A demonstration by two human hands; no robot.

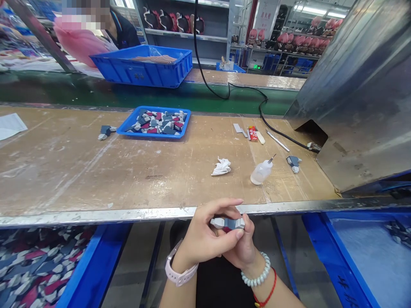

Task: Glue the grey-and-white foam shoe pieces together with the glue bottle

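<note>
Just in front of the bench edge, both hands are closed around one small plastic part (230, 223), dark blue-grey in the middle with pale grey ends and a dark red underside. My left hand (207, 235) curls over it, thumb below and fingers above. My right hand (245, 244) pinches its right end. On the bench beyond lie a crumpled white tissue (221, 167) and a clear squeeze bottle (261, 172) with a thin metal needle tip. A similar part (293, 163) rests to the right of the bottle.
A blue tray (154, 135) of similar parts stands at mid-bench, another part (105, 131) beside it. Blue bins (348, 256) flank my lap. A metal duct (346, 94) and black cable (285, 137) stand right. Across the belt, a person sits near a large blue crate (141, 75).
</note>
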